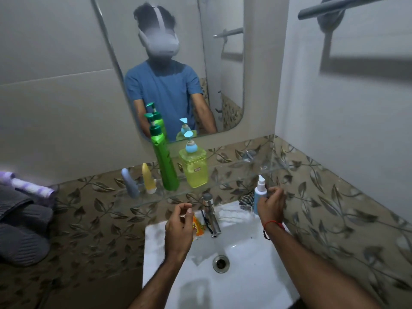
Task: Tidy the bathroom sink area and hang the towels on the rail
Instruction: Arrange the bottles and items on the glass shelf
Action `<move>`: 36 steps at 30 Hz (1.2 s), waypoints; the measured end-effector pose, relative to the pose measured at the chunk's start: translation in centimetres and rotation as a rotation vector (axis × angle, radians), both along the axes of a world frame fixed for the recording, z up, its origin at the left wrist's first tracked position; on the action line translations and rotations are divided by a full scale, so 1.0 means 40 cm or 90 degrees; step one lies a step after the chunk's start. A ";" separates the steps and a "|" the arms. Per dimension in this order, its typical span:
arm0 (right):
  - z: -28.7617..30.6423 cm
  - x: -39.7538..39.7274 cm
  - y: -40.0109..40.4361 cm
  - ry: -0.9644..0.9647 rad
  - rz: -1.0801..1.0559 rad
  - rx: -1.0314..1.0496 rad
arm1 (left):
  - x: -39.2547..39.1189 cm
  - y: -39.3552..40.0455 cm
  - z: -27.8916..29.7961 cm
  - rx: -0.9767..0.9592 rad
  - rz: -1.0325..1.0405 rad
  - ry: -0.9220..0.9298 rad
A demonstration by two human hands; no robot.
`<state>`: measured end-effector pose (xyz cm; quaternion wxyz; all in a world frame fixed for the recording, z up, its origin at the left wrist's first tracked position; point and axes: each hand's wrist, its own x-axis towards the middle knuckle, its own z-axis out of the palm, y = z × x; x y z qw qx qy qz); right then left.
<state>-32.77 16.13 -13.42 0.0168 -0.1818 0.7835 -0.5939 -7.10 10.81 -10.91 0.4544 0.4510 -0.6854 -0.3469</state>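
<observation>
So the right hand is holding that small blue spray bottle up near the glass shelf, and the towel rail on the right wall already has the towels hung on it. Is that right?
Not quite. In the head view the towel rail is bare; the towels lie piled at the left. The rest holds: the right hand grips the small blue spray bottle near the glass shelf.

A glass shelf (223, 172) carried a grey tube (130, 182), a yellow tube (148, 178), a tall green pump bottle (163, 160) and a yellow-green soap dispenser (193, 167). An orange packet (199, 226) lay on the white sink (245, 253) rim.
</observation>
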 end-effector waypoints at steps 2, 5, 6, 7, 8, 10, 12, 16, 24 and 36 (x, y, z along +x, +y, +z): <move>-0.021 -0.030 -0.005 -0.027 0.050 0.090 | -0.020 0.005 0.002 0.011 -0.022 0.004; -0.033 -0.063 -0.030 -0.020 0.143 0.221 | -0.030 0.002 0.006 0.011 -0.036 0.006; -0.035 -0.071 -0.043 -0.014 0.165 0.240 | -0.031 0.000 0.008 0.012 -0.038 0.010; -0.038 -0.079 -0.054 -0.010 0.178 0.256 | -0.031 -0.002 0.010 0.011 -0.038 0.010; -0.043 -0.086 -0.066 -0.006 0.187 0.275 | -0.030 -0.002 0.012 0.007 -0.038 0.007; -0.055 -0.098 -0.084 0.003 0.191 0.303 | -0.025 -0.001 0.012 0.008 -0.044 0.002; -0.067 -0.107 -0.097 0.006 0.179 0.289 | -0.017 -0.002 0.004 0.025 -0.050 0.001; -0.072 -0.101 -0.097 -0.019 0.163 0.270 | 0.002 0.000 -0.013 0.039 -0.040 -0.004; -0.078 -0.032 0.013 0.167 0.148 0.114 | 0.033 0.010 -0.042 0.066 -0.032 0.001; 0.291 0.066 -0.195 0.214 0.276 -0.133 | 0.081 0.010 -0.077 0.096 -0.008 0.026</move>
